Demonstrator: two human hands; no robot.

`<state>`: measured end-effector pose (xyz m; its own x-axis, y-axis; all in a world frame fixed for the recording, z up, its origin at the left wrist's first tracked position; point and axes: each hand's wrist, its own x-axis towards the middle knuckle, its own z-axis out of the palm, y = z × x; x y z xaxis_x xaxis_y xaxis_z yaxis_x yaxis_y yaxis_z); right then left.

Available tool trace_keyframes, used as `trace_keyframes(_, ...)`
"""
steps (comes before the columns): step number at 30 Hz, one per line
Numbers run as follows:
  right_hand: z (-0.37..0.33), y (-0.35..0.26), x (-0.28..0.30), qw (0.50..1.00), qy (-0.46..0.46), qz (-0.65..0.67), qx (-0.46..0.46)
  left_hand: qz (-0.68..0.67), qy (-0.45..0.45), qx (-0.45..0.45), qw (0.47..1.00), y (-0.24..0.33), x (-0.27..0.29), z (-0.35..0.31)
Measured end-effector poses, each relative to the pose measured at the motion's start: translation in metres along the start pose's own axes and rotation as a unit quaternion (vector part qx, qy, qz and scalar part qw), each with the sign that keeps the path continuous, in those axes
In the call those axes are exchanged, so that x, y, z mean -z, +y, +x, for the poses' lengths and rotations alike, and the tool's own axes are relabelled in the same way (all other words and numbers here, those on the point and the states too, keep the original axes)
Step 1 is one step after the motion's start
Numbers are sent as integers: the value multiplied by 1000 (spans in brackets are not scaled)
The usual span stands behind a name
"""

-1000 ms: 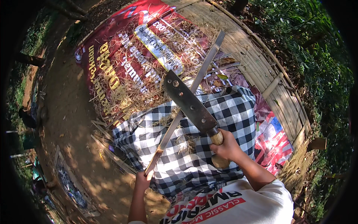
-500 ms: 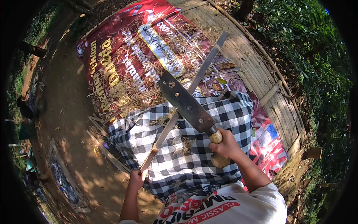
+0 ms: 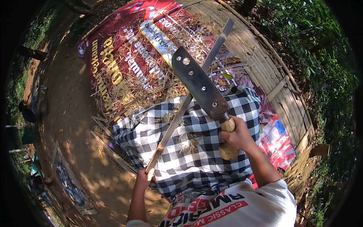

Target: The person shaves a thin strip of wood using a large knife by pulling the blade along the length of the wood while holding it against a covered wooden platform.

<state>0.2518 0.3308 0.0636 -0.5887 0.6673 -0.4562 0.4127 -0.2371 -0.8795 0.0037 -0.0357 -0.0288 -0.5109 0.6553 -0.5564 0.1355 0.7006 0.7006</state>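
Observation:
My right hand is closed round the wooden handle of a broad dark machete, whose blade has several holes and points up and to the left. In my left hand is the near end of a long bamboo strip, slanting away to the upper right. The machete blade crosses over the strip near its middle; whether they touch I cannot tell. Below them a black-and-white checkered cloth covers my lap, with some curled shavings lying on it.
Beyond the cloth, a red printed banner is strewn with thin shavings. It lies on a bamboo slat platform. Bare dirt ground is at left, with a framed patch of ash. Green plants grow at right.
My right hand and the machete have moved up and to the right, along the bamboo strip. My left hand and the strip have shifted slightly in the view.

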Motion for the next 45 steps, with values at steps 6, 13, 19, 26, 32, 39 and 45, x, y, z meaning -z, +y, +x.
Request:
trace_keyframes(6, -24, 35, -38, 991, -91, -58, -78, 58, -24, 14, 998, 9, 12, 1)
trace_keyframes(13, -5, 3, -12, 998, -23, -3, -57, -45, -12, 37, 998, 11, 2, -5)
trace_keyframes(19, -36, 31, -49, 976, -169, -136, 15, 12, -20, 11, 1000, 5, 7, 4)
trace_keyframes(26, -14, -3, -31, 994, -24, -107, -3, -13, -10, 41, 999, -3, -1, -2)
trace_keyframes(32, -46, 30, -69, 965, -174, -194, 18, -40, -31, 34, 998, -2, 2, 2)
trace_keyframes(39, -24, 7, -36, 994, -83, -68, -15, -79, -22, 65, 995, -10, -4, 0)
trace_keyframes(45, -19, 13, -29, 998, -36, -52, 21, -31, -33, 56, 997, 0, 2, 0)
